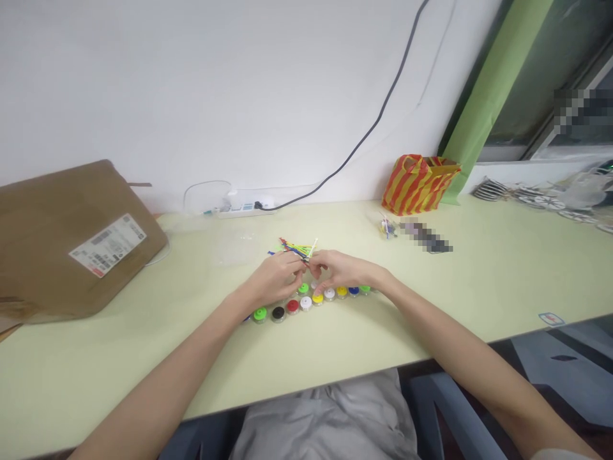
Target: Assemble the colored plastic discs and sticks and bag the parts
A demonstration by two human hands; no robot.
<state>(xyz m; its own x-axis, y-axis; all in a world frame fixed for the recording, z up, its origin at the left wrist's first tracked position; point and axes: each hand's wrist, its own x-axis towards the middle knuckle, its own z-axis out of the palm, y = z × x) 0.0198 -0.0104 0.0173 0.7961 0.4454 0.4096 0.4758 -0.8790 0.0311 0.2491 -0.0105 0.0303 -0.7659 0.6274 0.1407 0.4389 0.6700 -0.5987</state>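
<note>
My left hand (278,279) and my right hand (341,268) meet at the fingertips over the table. Both have bent, closed fingers, and what they pinch is too small to make out. Just beyond the fingertips lies a loose bunch of thin coloured strips (297,248), which look like cable ties. A white strip (314,245) stands up beside my right fingertips; whether it is held I cannot tell. Below the hands are rows of small clear jars with coloured lids, among them a black-lidded jar (278,313) and a red-lidded jar (292,306). My hands hide part of the back row.
A large brown cardboard package (71,236) stands at the left. A power strip (245,209) with a black cable (357,148) lies along the wall. A striped bag (419,185), a small clear packet (387,227) and stacked discs (541,199) are on the right.
</note>
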